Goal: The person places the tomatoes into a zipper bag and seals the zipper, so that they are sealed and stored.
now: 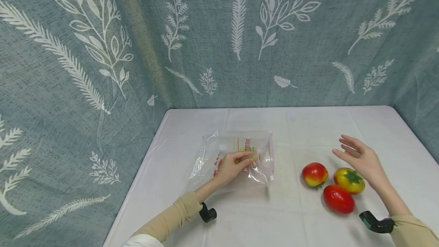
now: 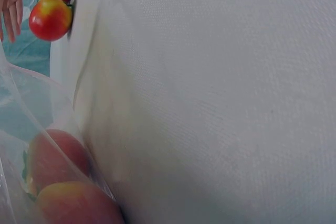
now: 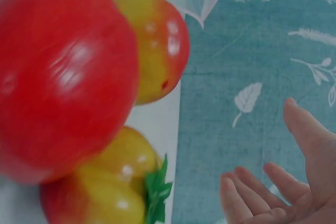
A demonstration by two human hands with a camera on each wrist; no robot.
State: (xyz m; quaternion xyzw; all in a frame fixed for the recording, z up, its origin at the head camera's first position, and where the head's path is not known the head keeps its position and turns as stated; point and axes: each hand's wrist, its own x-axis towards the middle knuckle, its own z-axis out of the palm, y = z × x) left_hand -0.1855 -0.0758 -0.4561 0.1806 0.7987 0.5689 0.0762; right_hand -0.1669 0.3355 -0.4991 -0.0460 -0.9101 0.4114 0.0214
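A clear plastic zip bag [image 1: 210, 151] lies on the table with its mouth toward the right. My left hand [image 1: 230, 167] pinches the bag's upper film near that mouth. Inside it, the left wrist view shows two red toy tomatoes [image 2: 59, 156], seen dimly through the film. To the right sit three loose ones: a red-yellow tomato [image 1: 314, 173], a yellow tomato with a green leafy top [image 1: 348, 180] and a plain red tomato [image 1: 338, 199]. Above and behind these, my right hand [image 1: 361, 159] hovers with fingers extended, holding nothing.
A white cloth covers the table [image 1: 291, 220]. Grey-green curtains [image 1: 205, 48] with white leaf prints hang behind it and along its left and right sides. Black wrist cameras [image 1: 208, 213] sit below both forearms.
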